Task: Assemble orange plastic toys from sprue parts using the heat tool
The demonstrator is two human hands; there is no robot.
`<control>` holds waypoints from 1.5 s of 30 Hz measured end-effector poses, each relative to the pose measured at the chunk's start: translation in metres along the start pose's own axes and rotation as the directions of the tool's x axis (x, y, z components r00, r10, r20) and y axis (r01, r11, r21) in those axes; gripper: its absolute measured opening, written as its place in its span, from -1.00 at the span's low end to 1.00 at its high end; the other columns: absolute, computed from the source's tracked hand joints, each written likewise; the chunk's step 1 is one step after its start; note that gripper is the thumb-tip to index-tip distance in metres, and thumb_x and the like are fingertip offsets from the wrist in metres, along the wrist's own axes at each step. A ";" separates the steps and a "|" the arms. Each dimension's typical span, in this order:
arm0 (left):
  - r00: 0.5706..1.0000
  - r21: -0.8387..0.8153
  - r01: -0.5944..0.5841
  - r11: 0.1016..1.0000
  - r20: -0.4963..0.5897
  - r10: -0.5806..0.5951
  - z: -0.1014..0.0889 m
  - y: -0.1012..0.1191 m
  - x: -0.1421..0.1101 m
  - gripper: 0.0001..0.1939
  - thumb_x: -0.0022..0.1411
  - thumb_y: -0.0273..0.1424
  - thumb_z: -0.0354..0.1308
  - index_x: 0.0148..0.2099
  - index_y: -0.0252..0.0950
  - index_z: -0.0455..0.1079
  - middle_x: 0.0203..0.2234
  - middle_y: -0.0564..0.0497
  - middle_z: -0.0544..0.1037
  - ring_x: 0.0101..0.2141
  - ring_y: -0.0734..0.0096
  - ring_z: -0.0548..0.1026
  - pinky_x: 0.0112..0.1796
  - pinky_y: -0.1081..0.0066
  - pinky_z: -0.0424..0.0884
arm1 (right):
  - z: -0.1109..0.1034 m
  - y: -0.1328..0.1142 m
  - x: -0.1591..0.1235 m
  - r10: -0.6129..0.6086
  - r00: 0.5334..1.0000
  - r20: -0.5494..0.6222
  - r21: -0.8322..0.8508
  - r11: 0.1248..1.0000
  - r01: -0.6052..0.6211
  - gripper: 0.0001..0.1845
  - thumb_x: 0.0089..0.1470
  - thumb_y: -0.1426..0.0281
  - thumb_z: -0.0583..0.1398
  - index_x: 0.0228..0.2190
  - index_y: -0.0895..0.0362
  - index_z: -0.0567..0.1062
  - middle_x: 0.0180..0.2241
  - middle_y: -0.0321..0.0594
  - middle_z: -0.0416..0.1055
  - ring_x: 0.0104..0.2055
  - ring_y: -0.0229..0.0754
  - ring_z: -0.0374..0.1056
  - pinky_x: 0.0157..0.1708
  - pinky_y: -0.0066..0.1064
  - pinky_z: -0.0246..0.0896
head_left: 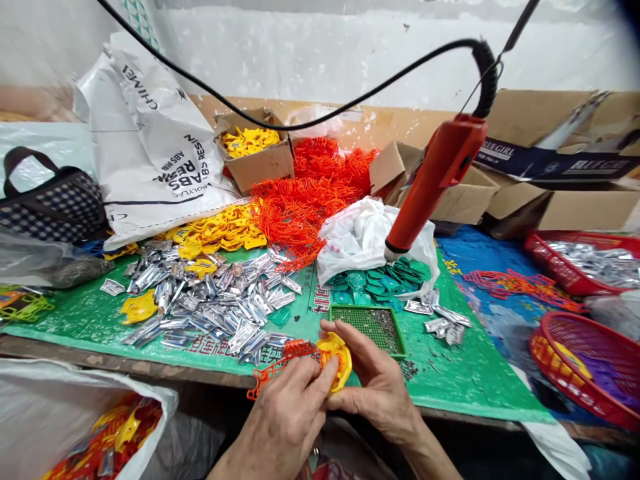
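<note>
Over the table's front edge, a curved yellow plastic piece (345, 365) sits in my right hand (380, 390), between the fingers and the thumb. My left hand (290, 407) is closed against it, fingertips pressed on its inner side. From behind the left fingers sticks out an orange lattice-like plastic frame (273, 373), which meets the yellow piece; the left fingers hide how the two are joined. Just beyond my hands lies a green mesh tray (357, 319) with small dark screws or pins in it. A red electric screwdriver (433, 190) hangs above, tip downward.
Silver metal-looking pieces (215, 300) are heaped at left, yellow parts (225, 230) and orange frames (295, 207) behind them. Green pieces (380, 277) spill from a white bag (350, 230). Red baskets (545, 363) stand right; an open sack (167, 400) stands lower left.
</note>
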State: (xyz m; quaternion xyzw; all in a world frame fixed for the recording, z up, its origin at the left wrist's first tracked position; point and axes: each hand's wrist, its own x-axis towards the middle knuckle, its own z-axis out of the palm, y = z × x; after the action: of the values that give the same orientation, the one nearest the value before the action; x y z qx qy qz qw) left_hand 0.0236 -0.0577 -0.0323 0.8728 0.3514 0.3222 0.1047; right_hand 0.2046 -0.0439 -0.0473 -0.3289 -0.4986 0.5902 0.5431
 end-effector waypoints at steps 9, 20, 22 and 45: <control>0.994 0.037 -0.094 0.995 -0.060 0.096 -0.002 -0.007 -0.001 -0.46 0.29 -0.63 0.00 0.30 -0.31 0.21 0.10 -0.26 0.44 0.07 0.16 0.45 -0.02 0.24 0.51 | -0.002 -0.008 -0.003 -0.048 0.997 0.057 -0.149 0.987 0.056 -0.13 -0.23 0.31 0.50 0.14 -0.19 0.40 0.14 -0.22 0.45 0.11 -0.06 0.43 0.14 -0.28 0.29; 0.979 0.046 -0.140 0.989 -0.140 0.146 -0.016 -0.006 0.011 -0.46 0.14 -0.69 0.02 0.17 -0.38 0.36 -0.11 -0.21 0.64 -0.09 0.24 0.62 -0.11 0.37 0.57 | 0.004 -0.012 0.002 0.019 0.998 0.056 -0.280 0.960 -0.002 -0.14 -0.22 0.31 0.49 0.15 -0.08 0.42 0.10 -0.11 0.47 0.10 0.04 0.41 0.16 -0.15 0.27; 0.982 -0.069 -0.109 0.992 -0.161 0.097 -0.019 -0.004 0.013 -0.47 0.14 -0.69 0.05 0.16 -0.33 0.38 -0.10 -0.18 0.65 -0.08 0.27 0.61 -0.09 0.41 0.55 | 0.001 -0.017 0.008 0.015 0.988 0.152 -0.208 0.978 0.017 -0.20 -0.18 0.32 0.48 0.14 -0.09 0.43 0.06 -0.16 0.50 0.04 -0.04 0.45 0.12 -0.21 0.30; 0.411 -0.736 0.365 -0.570 0.677 -0.611 0.007 -0.013 0.005 -0.67 0.29 -0.22 0.20 -0.25 -0.45 0.55 -0.62 -0.01 0.56 -0.66 0.50 0.45 -0.59 0.55 0.39 | 0.010 0.006 0.024 0.426 0.903 -0.063 0.114 0.902 -0.417 -0.54 -0.25 0.18 0.47 -0.31 0.14 0.55 -0.39 -0.27 0.55 -0.40 -0.25 0.40 -0.43 -0.44 0.32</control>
State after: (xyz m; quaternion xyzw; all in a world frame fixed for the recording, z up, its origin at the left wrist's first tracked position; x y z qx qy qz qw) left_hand 0.0231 -0.0443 -0.0406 0.1075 0.4092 0.4146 0.8057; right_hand 0.1886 -0.0220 -0.0468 -0.4272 -0.3623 0.7025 0.4390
